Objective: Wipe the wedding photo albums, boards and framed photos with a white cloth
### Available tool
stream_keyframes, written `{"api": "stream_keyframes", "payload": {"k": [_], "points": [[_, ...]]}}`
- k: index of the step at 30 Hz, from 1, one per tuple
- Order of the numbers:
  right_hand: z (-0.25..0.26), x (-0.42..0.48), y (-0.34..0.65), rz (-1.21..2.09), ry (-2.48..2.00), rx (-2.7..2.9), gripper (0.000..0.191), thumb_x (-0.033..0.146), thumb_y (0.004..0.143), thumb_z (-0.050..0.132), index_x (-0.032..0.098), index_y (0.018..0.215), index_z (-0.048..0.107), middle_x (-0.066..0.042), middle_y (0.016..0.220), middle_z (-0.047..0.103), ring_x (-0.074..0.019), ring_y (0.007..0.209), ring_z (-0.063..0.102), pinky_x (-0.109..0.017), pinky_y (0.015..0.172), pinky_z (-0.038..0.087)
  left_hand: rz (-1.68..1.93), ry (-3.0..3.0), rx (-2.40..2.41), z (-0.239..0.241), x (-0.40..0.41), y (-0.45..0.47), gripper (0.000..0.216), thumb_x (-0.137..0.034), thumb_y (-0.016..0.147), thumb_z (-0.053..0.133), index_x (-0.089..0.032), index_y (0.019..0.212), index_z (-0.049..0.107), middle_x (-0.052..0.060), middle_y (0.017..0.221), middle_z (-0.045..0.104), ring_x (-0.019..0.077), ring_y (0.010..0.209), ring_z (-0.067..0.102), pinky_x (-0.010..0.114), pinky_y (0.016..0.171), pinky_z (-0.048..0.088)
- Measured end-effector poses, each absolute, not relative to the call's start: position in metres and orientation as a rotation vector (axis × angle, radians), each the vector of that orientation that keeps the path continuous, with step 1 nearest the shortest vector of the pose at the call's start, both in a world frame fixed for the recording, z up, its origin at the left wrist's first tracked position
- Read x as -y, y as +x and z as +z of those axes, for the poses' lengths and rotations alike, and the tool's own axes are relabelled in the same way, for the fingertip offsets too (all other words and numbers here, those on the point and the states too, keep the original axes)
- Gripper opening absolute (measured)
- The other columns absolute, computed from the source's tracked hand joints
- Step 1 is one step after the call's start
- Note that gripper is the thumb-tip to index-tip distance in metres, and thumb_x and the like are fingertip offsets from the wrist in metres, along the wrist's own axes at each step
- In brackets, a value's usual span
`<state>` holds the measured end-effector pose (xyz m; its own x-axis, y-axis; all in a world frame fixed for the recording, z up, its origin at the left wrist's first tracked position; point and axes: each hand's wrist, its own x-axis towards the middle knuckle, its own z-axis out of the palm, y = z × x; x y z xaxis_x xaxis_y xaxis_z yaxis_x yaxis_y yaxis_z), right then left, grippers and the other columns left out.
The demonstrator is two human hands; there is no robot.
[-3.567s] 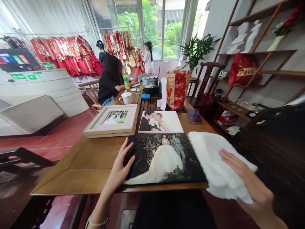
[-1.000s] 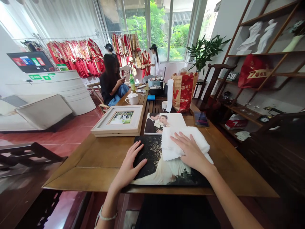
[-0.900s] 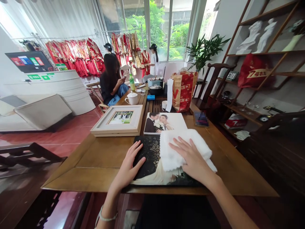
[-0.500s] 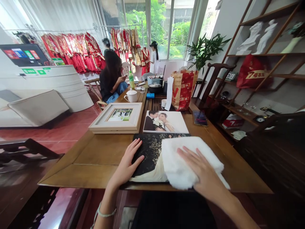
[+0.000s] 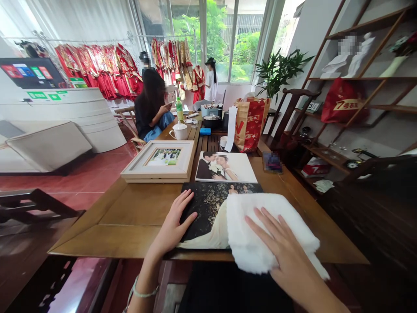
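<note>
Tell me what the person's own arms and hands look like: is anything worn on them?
Both hands are bare: no gloves, and no rings that I can see. The left hand has a thin pale bracelet around its wrist. The right hand shows nothing at its wrist. Both forearms are uncovered as far as the picture reaches, with no sleeves in view.

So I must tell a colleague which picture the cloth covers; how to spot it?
On the wooden table, nearest the camera, lies the photo panel, under the left hand and white cloth. Unlike the pale print and framed photo behind it, its background is dark.
</note>
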<state>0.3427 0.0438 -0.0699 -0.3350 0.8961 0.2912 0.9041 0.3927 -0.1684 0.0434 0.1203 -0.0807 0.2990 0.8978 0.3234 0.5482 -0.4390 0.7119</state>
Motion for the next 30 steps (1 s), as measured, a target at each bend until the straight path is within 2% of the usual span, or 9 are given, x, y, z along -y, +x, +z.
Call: {"api": "stream_keyframes", "payload": {"k": [3,6,12,18,22,26,30], "points": [[-0.071,-0.011,0.349,0.007,-1.502,2.372,0.106,0.001,0.051,0.041,0.03,0.152,0.023,-0.002,0.159,0.023,-0.0293,0.146,0.016,-0.063,0.115,0.019,0.976,2.102,-1.281,-0.079,-0.12,0.044,0.048,-0.033,0.095,0.049,-0.031,0.142,0.041,0.005,0.155,0.034,0.0235,0.146,0.026,0.048,0.119,0.022],[-0.07,-0.01,0.358,0.084,-1.487,2.411,0.099,0.004,0.056,0.042,0.031,0.151,0.026,-0.001,0.159,0.023,-0.0287,0.145,0.019,-0.061,0.115,0.02,0.974,2.113,-1.287,-0.078,-0.12,0.044,0.045,-0.034,0.095,0.05,-0.031,0.139,0.046,0.005,0.155,0.035,0.0241,0.145,0.027,0.049,0.118,0.023],[-0.061,-0.088,0.362,0.174,-1.57,2.33,0.095,0.0,0.054,0.041,0.03,0.144,0.041,-0.002,0.157,0.029,-0.0224,0.145,0.021,-0.055,0.116,0.018,0.948,2.113,-1.28,-0.078,-0.12,0.044,0.041,-0.033,0.095,0.049,-0.029,0.135,0.05,0.006,0.155,0.035,0.0239,0.146,0.026,0.049,0.118,0.023],[-0.049,-0.152,0.342,0.203,-1.69,2.276,0.081,-0.001,0.064,0.043,0.022,0.142,0.045,-0.011,0.154,0.034,-0.0265,0.144,0.023,-0.056,0.115,0.019,0.952,2.099,-1.283,-0.08,-0.12,0.042,0.04,-0.032,0.095,0.049,-0.03,0.135,0.05,0.006,0.154,0.035,0.0234,0.146,0.026,0.049,0.119,0.022],[-0.049,-0.124,0.326,0.207,-1.697,2.298,0.089,-0.005,0.06,0.043,0.023,0.144,0.043,-0.01,0.156,0.029,-0.026,0.145,0.018,-0.056,0.116,0.014,0.965,2.087,-1.295,-0.081,-0.121,0.043,0.04,-0.032,0.095,0.049,-0.028,0.134,0.05,0.007,0.154,0.036,0.0236,0.145,0.027,0.049,0.119,0.021],[-0.052,-0.06,0.316,0.237,-1.577,2.416,0.103,-0.005,0.051,0.041,0.033,0.147,0.035,-0.002,0.16,0.018,-0.0235,0.147,0.01,-0.055,0.118,0.01,0.955,2.085,-1.306,-0.081,-0.12,0.044,0.039,-0.032,0.095,0.049,-0.027,0.133,0.05,0.006,0.155,0.035,0.0234,0.146,0.025,0.049,0.119,0.021],[-0.057,-0.014,0.327,0.386,-1.404,2.481,0.094,0.005,0.061,0.047,0.035,0.148,0.03,0.002,0.159,0.016,-0.0289,0.146,0.014,-0.059,0.116,0.011,0.942,2.085,-1.309,-0.08,-0.119,0.044,0.039,-0.032,0.095,0.048,-0.027,0.134,0.049,0.006,0.155,0.034,0.0225,0.146,0.024,0.047,0.119,0.02]]}}
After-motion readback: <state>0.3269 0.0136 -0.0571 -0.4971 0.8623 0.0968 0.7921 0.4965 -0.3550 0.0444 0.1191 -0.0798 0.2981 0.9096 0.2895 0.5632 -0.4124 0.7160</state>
